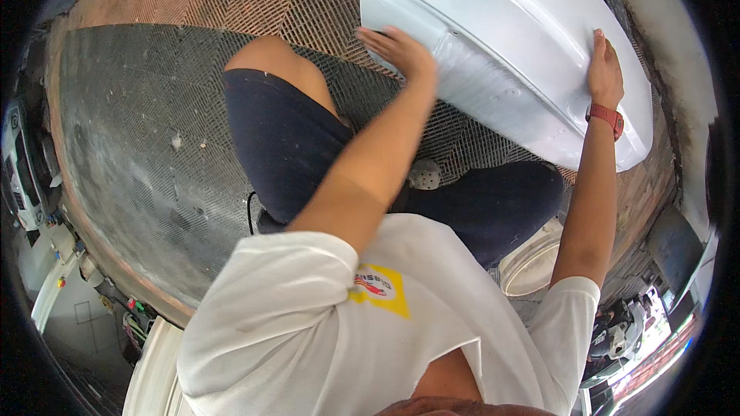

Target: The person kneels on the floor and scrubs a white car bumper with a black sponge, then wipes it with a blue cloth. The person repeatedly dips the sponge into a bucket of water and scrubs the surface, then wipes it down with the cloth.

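A large, glossy, silver-white car body panel point(501, 46) lies at an angle across the far right, with a dull, scuffed-looking strip along its near side. My left hand point(401, 52) is at the panel's left edge, slightly blurred, with its fingers stretched out to the left. Nothing shows in it, though its underside is hidden, and I cannot tell whether it touches the panel. Farther right, my right hand point(606, 73) lies flat on the panel's surface, fingers extended. A red wristwatch point(607, 119) is on that wrist.
My bent legs, in dark shorts point(293, 139), are close to the panel's near side. A ridged mat point(146, 123) covers the floor. Beside my right thigh stands a pale round bucket point(532, 262). A wall point(671, 38) runs along the far right, and a white vehicle point(25, 169) shows at the left rim.
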Demonstrator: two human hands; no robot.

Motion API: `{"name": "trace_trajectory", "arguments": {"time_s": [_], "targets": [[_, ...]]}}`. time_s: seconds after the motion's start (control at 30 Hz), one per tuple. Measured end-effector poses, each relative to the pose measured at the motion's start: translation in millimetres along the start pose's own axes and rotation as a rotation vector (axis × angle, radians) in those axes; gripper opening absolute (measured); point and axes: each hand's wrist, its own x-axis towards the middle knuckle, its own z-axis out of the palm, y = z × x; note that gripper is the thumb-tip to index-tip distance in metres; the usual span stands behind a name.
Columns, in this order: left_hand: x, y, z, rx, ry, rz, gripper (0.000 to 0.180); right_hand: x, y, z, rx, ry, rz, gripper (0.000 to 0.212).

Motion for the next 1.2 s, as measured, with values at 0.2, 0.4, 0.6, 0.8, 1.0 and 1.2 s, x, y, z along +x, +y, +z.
{"name": "trace_trajectory", "arguments": {"time_s": [0.2,0.4,0.6,0.8,1.0,1.2], "targets": [[-2.9,-66.8,15.3,-0.401,0.09,-0.528,0.077,1.9,1.6,2.3,-0.018,0.007,0.03,0.083],[-102.9,-92.4,43.1,-0.793,-0.156,-1.173,0.082,3.4,7.6,5.3,-0.029,0.024,0.023,0.085],[27.3,-54.7,1.7,-0.648,-0.044,-0.616,0.085,2.3,5.1,5.2,-0.011,0.053,0.02,0.085],[-74.4,-4.3,31.6,0.037,-0.073,-0.016,0.09,-18.4,-10.5,-6.6,0.026,0.097,0.009,0.068],[-47.8,43.4,-1.6,0.247,-0.239,0.411,0.088,-33.5,-25.2,-22.0,0.052,0.098,-0.055,0.065],[-41.5,48.6,0.4,0.317,-0.299,0.513,0.084,-21.9,-19.9,-18.1,0.027,0.168,0.002,0.062]]}}
